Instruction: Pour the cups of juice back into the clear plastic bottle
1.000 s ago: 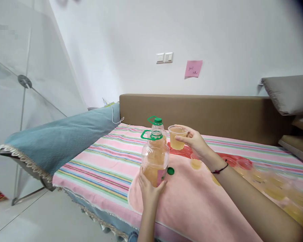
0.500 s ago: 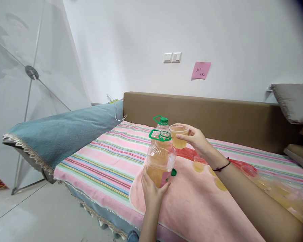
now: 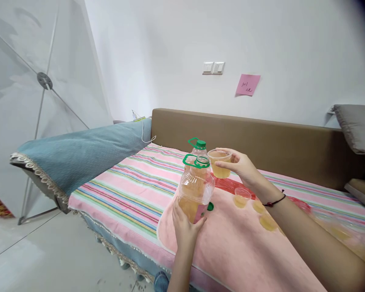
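My left hand is wrapped round the lower part of an uncapped clear bottle of yellowish liquid, which has a green handle ring. In my right hand is a clear plastic cup of the same coloured liquid, held upright beside the bottle's mouth. Behind the first bottle stands a second one with a green cap. A loose green cap lies on the pink mat, just right of the bottle. Further right on the mat is another cup with liquid in it.
Several more filled cups stand at the right, partly behind my right arm. Red plastic lies behind the mat on the striped sheet. A brown backrest runs along the wall; a grey cushion is at far right.
The view has shifted slightly, so most things appear a little further right. Both hands keep their holds on the bottle and the cup.
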Demonstrator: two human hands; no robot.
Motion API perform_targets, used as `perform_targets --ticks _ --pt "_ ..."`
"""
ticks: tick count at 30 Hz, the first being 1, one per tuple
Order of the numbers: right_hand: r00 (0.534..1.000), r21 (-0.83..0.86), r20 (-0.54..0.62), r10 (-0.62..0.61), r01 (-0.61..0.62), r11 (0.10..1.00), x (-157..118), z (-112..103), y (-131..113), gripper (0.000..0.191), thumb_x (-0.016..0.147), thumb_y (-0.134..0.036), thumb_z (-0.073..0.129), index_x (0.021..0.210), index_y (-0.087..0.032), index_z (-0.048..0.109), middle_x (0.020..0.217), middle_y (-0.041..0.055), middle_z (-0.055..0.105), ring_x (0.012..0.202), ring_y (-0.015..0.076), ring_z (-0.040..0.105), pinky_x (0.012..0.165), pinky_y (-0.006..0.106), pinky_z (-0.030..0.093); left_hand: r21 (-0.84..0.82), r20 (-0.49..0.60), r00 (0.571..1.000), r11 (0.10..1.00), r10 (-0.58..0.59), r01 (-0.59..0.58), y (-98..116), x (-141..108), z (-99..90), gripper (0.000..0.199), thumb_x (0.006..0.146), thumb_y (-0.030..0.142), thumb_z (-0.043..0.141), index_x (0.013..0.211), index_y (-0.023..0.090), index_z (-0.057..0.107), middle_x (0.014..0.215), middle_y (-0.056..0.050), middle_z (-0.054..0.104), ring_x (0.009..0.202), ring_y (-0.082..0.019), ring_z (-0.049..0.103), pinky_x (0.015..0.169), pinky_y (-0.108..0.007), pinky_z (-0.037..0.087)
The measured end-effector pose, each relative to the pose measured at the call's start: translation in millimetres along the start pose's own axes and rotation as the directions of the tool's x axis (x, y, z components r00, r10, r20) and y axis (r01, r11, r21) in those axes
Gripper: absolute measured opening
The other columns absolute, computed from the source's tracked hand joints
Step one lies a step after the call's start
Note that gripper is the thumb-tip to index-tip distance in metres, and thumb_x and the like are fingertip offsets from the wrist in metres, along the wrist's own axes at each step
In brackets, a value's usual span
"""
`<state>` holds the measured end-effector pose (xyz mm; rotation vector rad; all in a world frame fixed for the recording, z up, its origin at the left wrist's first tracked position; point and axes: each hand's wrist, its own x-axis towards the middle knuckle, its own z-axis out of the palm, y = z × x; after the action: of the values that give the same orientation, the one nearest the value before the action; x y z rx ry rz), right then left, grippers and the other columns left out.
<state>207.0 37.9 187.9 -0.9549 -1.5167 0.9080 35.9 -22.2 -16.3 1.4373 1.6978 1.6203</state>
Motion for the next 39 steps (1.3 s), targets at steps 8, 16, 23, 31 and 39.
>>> perform_targets --ticks 8,16,23,31,39 --pt "1.0 -0.062 0.016 -0.004 0.005 0.998 0 -2 -4 0.06 0.061 -0.04 0.089 0.115 -0.025 0.068 0.119 0.0079 0.075 0.116 0.0305 0.067 0.096 0.046 0.055 -0.003 -0.006 1.0 1.0 0.004 -0.004 5 0 -1.2 0.1 0.059 0.04 0.08 0.141 0.014 0.03 0.141 -0.02 0.048 0.138 -0.037 0.042 0.114 -0.052 0.035" --pt "0.999 -0.132 0.03 0.021 -0.017 0.991 3 -2 -20 0.056 0.056 -0.038 0.091 0.108 -0.024 0.072 0.115 0.0089 0.076 0.111 0.0319 0.069 0.095 0.049 0.055 0.006 0.004 1.0 1.0 0.012 -0.012 6 1 -3.2 0.101 0.057 0.035 0.082 0.142 0.016 0.03 0.142 -0.019 0.047 0.137 -0.036 0.043 0.114 -0.052 0.036" --pt "0.997 -0.174 0.062 0.038 -0.027 0.984 5 -6 -26 0.052 0.058 -0.036 0.09 0.106 -0.025 0.073 0.107 0.0073 0.078 0.104 0.0313 0.071 0.091 0.048 0.057 -0.014 -0.002 0.999 0.999 0.037 -0.037 7 0 -3.2 0.096 0.058 0.032 0.082 0.139 0.016 0.034 0.143 -0.019 0.047 0.137 -0.036 0.043 0.115 -0.052 0.036" --pt "0.993 -0.216 0.103 0.055 -0.031 0.976 13 -12 -24 0.052 0.059 -0.036 0.09 0.107 -0.026 0.073 0.111 0.0074 0.076 0.105 0.0322 0.069 0.086 0.047 0.057 -0.003 0.002 1.0 1.0 0.006 -0.006 3 1 -1.0 0.105 0.055 0.035 0.082 0.143 0.017 0.028 0.145 -0.02 0.045 0.138 -0.038 0.043 0.115 -0.053 0.035" --pt "0.99 -0.267 0.132 0.054 -0.017 0.964 18 -14 -32 0.051 0.058 -0.036 0.09 0.105 -0.027 0.075 0.108 0.0069 0.076 0.105 0.0321 0.069 0.087 0.048 0.057 0.023 0.009 1.0 0.999 0.027 -0.027 2 1 -0.2 0.106 0.058 0.032 0.083 0.145 0.014 0.026 0.144 -0.021 0.046 0.137 -0.036 0.042 0.114 -0.049 0.035"
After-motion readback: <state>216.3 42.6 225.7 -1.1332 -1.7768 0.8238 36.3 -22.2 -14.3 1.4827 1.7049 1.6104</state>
